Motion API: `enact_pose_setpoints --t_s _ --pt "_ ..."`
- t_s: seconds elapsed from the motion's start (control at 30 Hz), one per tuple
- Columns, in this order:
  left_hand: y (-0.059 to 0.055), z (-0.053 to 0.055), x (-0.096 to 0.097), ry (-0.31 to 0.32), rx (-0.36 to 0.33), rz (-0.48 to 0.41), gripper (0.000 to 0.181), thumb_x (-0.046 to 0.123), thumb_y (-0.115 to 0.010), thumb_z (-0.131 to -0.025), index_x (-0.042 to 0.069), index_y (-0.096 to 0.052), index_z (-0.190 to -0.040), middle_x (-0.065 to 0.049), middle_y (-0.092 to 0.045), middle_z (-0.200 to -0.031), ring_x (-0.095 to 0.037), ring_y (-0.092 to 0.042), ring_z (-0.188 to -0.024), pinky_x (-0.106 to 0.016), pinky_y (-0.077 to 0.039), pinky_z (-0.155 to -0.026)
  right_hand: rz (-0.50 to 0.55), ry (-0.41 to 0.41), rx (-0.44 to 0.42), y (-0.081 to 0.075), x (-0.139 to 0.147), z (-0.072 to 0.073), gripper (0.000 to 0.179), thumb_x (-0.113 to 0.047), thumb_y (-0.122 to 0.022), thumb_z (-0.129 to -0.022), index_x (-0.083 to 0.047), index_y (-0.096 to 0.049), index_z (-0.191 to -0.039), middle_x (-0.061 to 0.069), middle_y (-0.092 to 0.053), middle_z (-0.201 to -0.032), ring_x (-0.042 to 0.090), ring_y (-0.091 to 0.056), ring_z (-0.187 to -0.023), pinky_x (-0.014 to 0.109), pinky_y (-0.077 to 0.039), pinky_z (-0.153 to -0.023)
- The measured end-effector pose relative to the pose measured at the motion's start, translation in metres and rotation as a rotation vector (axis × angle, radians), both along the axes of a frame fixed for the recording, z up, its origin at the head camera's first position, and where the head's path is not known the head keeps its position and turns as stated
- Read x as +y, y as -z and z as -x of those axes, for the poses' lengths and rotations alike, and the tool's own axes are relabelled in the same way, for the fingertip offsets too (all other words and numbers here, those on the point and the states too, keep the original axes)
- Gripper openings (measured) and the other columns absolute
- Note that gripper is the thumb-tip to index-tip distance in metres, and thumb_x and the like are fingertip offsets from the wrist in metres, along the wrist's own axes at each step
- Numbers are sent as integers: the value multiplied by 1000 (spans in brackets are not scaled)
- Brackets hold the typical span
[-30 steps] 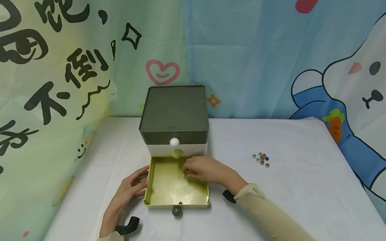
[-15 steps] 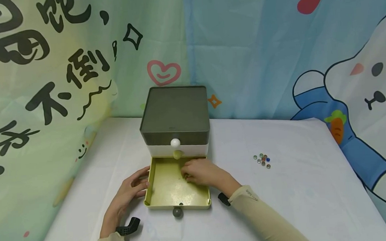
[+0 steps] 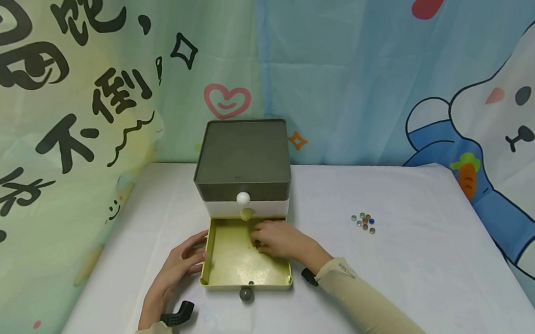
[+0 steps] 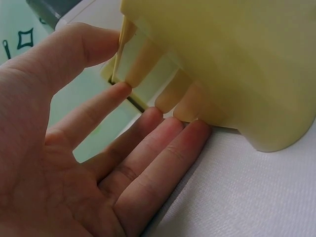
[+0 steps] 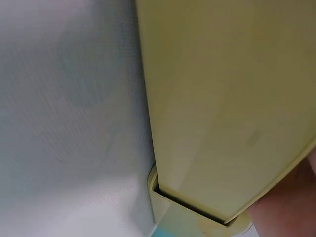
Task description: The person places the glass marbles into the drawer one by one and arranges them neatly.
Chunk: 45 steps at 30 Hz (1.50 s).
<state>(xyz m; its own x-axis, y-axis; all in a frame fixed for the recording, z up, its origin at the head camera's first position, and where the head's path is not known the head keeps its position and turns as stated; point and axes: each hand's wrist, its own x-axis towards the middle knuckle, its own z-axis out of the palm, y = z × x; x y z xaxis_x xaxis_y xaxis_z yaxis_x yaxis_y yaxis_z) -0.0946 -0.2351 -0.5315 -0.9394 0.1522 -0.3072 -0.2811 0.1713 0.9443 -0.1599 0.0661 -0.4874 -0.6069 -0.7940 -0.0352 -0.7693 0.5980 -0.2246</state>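
Note:
My left hand lies along the left side of the pulled-out yellow-green drawer, thumb at the rim and fingertips against the outer wall, as the left wrist view shows. Inside the drawer, near its back right, is my right hand. Its fingers curl downward; a small dark spot shows at the fingertips, too small to identify. In the right wrist view the drawer's side wall hides most of that hand. Several small coloured glass marbles lie grouped on the table to the right.
The drawer belongs to a stacked box with a dark grey-green top and a white middle tier. A dark round knob projects from the drawer's front. White cloth covers the table; a printed curtain hangs behind.
My right hand has shifted slightly left and toward me inside the drawer since a second ago, then stayed nearly still. My left hand and the marbles on the table keep their places.

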Motion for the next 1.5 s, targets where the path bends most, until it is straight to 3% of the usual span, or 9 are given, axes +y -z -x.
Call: enact_pose_setpoints --t_s 0.77,1.5 --pt "1 1 2 -11 -2 5 66 22 -74 -97 17 -47 -157 -18 -49 -157 -26 -59 -129 -28 -60 -89 34 -10 -10 3 3 3 13 -29 -78 -94 -21 -74 -103 -5 -71 -103 13 -66 -95 31 -55 -80" --pt "-2 0 1 -3 -7 1 66 23 -73 -98 17 -46 -158 -19 -48 -158 -30 -57 -133 -28 -60 -89 90 -18 30 -17 10 -5 15 -22 -78 -94 -17 -75 -108 -2 -73 -106 15 -68 -97 35 -57 -86"
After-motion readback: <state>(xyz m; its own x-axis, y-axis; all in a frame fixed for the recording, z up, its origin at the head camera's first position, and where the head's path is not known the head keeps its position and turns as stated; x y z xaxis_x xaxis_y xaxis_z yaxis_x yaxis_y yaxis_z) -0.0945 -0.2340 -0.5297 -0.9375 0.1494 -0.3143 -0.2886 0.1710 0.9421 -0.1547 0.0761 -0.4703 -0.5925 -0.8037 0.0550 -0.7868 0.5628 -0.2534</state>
